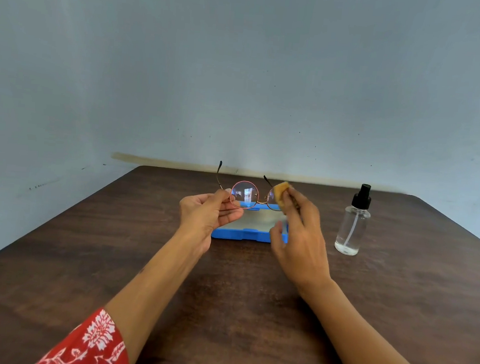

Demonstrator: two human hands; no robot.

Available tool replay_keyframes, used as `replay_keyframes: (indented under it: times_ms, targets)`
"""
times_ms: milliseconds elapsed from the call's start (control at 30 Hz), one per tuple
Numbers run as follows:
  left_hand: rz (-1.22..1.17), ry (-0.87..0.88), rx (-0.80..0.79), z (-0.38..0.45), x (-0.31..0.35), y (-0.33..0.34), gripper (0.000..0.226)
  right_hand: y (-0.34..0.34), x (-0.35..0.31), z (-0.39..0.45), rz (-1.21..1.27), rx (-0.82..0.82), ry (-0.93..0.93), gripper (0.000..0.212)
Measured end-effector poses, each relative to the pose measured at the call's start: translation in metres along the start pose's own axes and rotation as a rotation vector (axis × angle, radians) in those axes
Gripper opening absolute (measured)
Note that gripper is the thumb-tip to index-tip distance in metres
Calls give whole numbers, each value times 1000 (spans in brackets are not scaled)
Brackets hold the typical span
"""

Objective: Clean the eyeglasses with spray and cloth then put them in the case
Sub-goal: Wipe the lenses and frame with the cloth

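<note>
Eyeglasses, round, thin-rimmed, temples unfolded: held in the air just above the open blue case, which lies on the brown table. Left hand pinches the frame's left edge; right hand presses a folded tan cloth against the other lens. Spray bottle: upright, right of the case.

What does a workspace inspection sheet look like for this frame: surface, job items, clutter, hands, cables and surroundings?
Surface: dark wood-grain table.
Job's things: eyeglasses held above the blue case; yellow cloth against one lens; spray bottle upright on the right, apart from the case.
Clutter: nothing seen.
Hands: left hand pinches the frame's side; right hand holds the cloth.
Cables: nothing seen.
Surroundings: grey-blue wall behind the table; red patterned sleeve at the lower left.
</note>
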State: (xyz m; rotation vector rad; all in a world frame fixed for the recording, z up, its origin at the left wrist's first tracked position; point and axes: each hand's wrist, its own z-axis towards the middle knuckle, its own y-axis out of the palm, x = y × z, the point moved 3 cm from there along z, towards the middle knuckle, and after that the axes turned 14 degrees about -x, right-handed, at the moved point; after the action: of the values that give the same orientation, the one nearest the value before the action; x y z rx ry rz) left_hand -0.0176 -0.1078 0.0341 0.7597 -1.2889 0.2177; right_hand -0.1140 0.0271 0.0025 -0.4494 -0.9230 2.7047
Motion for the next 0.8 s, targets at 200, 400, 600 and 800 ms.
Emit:
replay_keyframes:
  times_ms: [200, 400, 600, 800]
  targets:
    - [6, -4, -3, -1, -4, 3, 12, -1, 2, -1, -28, 18, 34, 54]
    - [16, -3, 13, 0, 0, -2, 10, 2, -8, 2, -63, -37, -76, 48]
    - [9, -14, 10, 0, -2, 1, 10, -3, 7, -2, -23, 33, 76, 56]
    - [3, 0, 16, -1, 1, -1, 9, 4, -13, 0, -81, -59, -139, 49]
